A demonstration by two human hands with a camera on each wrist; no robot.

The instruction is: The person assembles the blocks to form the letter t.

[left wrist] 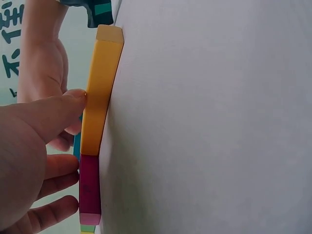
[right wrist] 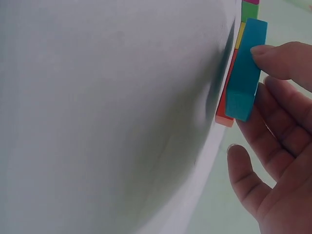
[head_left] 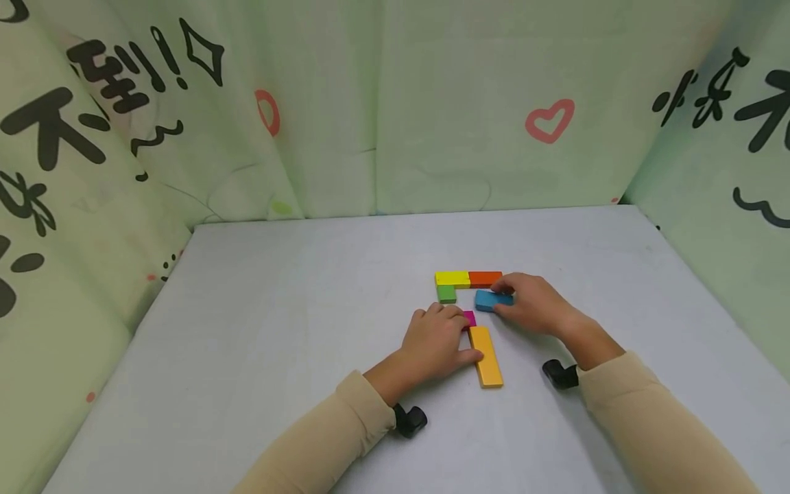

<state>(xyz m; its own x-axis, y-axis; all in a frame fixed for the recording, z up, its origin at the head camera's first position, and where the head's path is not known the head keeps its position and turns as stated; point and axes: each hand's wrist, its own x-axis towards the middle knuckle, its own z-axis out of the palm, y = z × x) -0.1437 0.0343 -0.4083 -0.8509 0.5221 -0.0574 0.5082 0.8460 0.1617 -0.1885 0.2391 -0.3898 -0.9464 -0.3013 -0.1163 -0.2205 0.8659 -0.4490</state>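
Between thumb and fingers, my right hand (head_left: 535,304) pinches a blue block (head_left: 492,300), just in front of a red block (head_left: 485,279). The right wrist view shows the thumb on one face of the blue block (right wrist: 245,68) and the fingers on the other side. My left hand (head_left: 435,341) rests with its fingertips at a magenta block (left wrist: 89,187); its thumb touches a long orange-yellow block (head_left: 487,357). These two blocks meet end to end. A yellow block (head_left: 452,279) joins the red one in a row, with a green block (head_left: 446,293) below its left end.
The blocks lie on a white table (head_left: 278,329). A pale green curtain (head_left: 457,103) with printed characters and hearts encloses its back and sides. Black wrist cameras hang under both sleeves, one by the left cuff (head_left: 367,405).
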